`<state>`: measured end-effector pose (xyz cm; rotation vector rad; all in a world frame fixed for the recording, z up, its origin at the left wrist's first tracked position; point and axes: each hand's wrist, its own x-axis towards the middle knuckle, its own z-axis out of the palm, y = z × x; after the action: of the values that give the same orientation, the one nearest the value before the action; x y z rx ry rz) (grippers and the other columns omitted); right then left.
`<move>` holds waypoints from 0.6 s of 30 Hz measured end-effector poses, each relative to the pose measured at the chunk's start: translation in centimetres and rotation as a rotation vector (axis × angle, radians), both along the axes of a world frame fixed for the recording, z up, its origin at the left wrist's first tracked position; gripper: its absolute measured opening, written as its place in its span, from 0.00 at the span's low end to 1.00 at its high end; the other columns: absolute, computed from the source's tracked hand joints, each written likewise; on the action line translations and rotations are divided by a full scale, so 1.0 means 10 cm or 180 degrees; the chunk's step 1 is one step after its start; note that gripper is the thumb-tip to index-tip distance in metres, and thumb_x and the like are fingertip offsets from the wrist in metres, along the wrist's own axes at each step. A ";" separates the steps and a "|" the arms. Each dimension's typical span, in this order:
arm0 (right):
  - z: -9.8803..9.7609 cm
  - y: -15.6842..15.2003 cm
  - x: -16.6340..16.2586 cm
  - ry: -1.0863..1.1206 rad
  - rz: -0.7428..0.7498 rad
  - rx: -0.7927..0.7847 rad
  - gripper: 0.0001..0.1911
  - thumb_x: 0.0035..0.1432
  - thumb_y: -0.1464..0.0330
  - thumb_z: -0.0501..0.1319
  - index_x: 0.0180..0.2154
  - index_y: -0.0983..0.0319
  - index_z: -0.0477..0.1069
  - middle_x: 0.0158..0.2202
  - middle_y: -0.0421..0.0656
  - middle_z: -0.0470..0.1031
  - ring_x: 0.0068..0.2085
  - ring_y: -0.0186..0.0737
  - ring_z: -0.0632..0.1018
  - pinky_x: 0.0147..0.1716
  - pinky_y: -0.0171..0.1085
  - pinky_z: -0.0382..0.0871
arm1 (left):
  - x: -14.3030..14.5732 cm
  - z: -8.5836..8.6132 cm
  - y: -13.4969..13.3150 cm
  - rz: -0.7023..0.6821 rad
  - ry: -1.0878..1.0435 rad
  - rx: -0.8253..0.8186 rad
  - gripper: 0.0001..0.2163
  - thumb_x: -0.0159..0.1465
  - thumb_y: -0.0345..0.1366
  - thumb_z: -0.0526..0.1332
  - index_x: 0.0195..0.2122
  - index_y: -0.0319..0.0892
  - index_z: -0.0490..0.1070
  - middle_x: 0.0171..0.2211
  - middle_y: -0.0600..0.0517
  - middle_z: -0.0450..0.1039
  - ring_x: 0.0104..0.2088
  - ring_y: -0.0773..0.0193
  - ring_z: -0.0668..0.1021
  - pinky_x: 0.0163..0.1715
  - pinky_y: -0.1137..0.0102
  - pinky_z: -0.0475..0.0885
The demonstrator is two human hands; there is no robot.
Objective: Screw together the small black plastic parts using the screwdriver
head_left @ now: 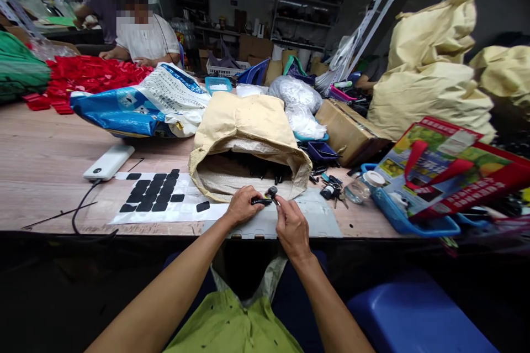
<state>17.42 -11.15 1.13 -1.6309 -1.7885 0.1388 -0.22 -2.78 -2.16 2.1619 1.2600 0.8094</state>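
My left hand is closed on a small black part whose exact kind I cannot make out. Close to it, my right hand pinches a thin piece below a small round black knob; whether the two pieces join is too small to tell. Both hands are just in front of a beige cloth sack, which lies with its mouth facing me and several dark parts inside. Left of my hands, rows of black rounded stickers stick to a white backing sheet. A grey sheet lies beneath my hands.
A white power bank with a black cable is at left. At right are keys, a clear jar and a blue basket holding a printed bag. Red pieces are heaped near two people across the table.
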 end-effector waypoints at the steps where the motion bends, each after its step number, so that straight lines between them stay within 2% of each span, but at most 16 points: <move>1: 0.01 -0.01 -0.03 -0.0013 0.0041 -0.0004 0.20 0.71 0.68 0.50 0.58 0.59 0.73 0.43 0.47 0.76 0.45 0.42 0.77 0.48 0.36 0.68 | 0.00 0.01 0.00 -0.0010 0.0028 0.0002 0.06 0.60 0.35 0.68 0.38 0.45 0.80 0.35 0.51 0.73 0.42 0.58 0.74 0.44 0.66 0.68; 4: 0.01 -0.03 -0.12 -0.0120 0.0134 -0.0135 0.20 0.70 0.70 0.50 0.57 0.58 0.74 0.43 0.47 0.77 0.45 0.42 0.77 0.47 0.35 0.68 | -0.01 0.02 0.00 0.0003 0.0126 -0.0003 0.04 0.60 0.36 0.67 0.34 0.44 0.78 0.34 0.52 0.72 0.40 0.59 0.73 0.43 0.66 0.67; 7: 0.01 -0.01 -0.11 -0.0162 0.0051 -0.0147 0.19 0.70 0.70 0.51 0.56 0.57 0.74 0.43 0.46 0.77 0.45 0.41 0.76 0.46 0.34 0.68 | -0.01 0.02 0.00 0.0017 0.0098 -0.0027 0.04 0.59 0.35 0.68 0.36 0.44 0.78 0.35 0.52 0.72 0.41 0.59 0.74 0.44 0.65 0.68; 13: -0.03 0.24 0.18 -0.0284 -0.0422 0.0006 0.18 0.69 0.71 0.53 0.55 0.57 0.75 0.43 0.45 0.76 0.46 0.41 0.75 0.46 0.35 0.65 | 0.01 -0.02 0.00 0.0062 -0.0039 0.0038 0.08 0.56 0.32 0.67 0.38 0.43 0.77 0.37 0.51 0.75 0.42 0.57 0.75 0.45 0.64 0.68; 18: -0.22 0.40 0.38 -0.0712 -0.0527 -0.0048 0.16 0.66 0.74 0.57 0.51 0.59 0.78 0.40 0.44 0.75 0.43 0.41 0.71 0.43 0.36 0.62 | -0.01 -0.03 0.02 -0.0014 -0.0065 0.0001 0.05 0.58 0.34 0.66 0.37 0.43 0.77 0.36 0.51 0.75 0.42 0.57 0.75 0.44 0.64 0.68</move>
<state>21.22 -7.17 -1.04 -1.8576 -1.8075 -0.1102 -0.33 -2.53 -2.41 2.1507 1.2446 0.8280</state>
